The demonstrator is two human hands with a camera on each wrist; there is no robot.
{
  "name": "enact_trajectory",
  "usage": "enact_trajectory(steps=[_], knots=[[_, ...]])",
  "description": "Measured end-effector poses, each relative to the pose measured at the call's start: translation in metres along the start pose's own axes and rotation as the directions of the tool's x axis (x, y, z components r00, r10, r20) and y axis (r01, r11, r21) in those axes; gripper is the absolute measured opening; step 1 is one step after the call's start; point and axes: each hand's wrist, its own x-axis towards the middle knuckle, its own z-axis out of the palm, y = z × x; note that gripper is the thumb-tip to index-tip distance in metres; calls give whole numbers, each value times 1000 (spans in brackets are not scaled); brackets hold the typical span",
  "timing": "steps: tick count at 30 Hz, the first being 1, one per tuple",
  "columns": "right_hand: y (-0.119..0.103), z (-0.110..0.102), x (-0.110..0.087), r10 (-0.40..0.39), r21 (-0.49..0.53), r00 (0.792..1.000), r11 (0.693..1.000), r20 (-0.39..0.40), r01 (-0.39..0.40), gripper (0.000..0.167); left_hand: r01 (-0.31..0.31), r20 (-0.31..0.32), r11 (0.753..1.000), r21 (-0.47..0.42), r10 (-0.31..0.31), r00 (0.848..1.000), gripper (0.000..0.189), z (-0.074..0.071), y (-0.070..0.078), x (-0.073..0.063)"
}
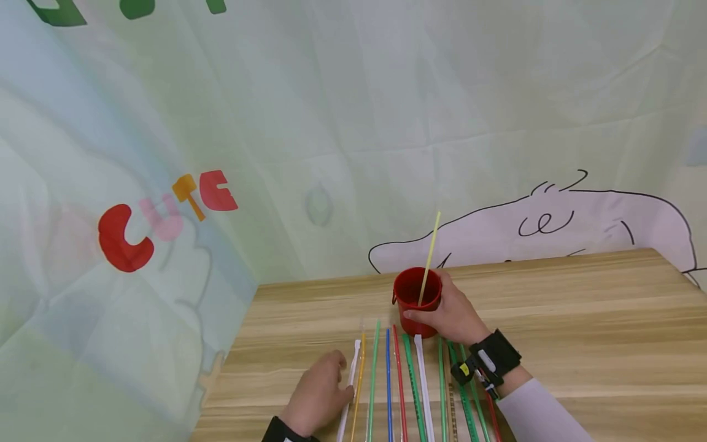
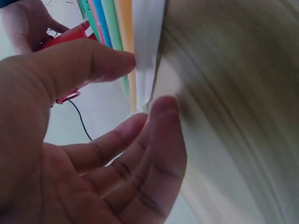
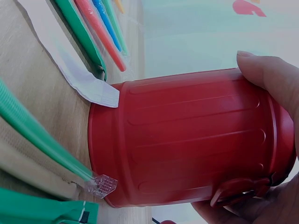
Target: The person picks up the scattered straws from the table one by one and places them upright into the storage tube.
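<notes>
A small red bucket (image 1: pixel 418 319) stands on the table, and my right hand (image 1: pixel 455 313) grips it near the rim, thumb on one side and fingers on the other. One pale yellow straw (image 1: pixel 431 258) leans upright inside it. My left hand (image 1: pixel 319 390) is at the left end of a row of straws, beside a straw in white paper (image 2: pixel 145 42). Its thumb tip overlaps that straw's edge, while the fingers curve loosely with a gap to the thumb. Right of the white straw lie an orange straw (image 1: pixel 359 380), a green straw (image 1: pixel 374 374) and a blue straw (image 1: pixel 389 380).
More straws continue rightward, among them a red straw (image 1: pixel 399 380) and another white-wrapped straw (image 1: pixel 423 383). Several straw ends lie close around the bucket's base. The wooden table (image 1: pixel 580 319) meets a printed curtain (image 1: pixel 331 123) at its back and left edges.
</notes>
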Motion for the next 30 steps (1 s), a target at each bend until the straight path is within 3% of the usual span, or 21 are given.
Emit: enact_trajectory(steps=[5,9,19,26,30], knots=[[1,0,0,2,-1,1000,1000,-3,-2,92,39,25,999,-32,-38,999,40,4,2,3],[2,0,0,8,1,1000,1000,-4,-8,91,40,1,999,-25,-40,999,45,5,5,4],[2,0,0,8,-8,1000,1000,-13,-8,89,-9,-153,1000,-28,4,988,48,-8,11,4],[3,1,1,6,2,1000,1000,-7,-6,90,-52,-261,998,-24,44,964,48,-23,19,6],[4,1,1,9,3,1000,1000,-6,-9,90,-52,-300,997,-54,34,953,50,-34,24,8]])
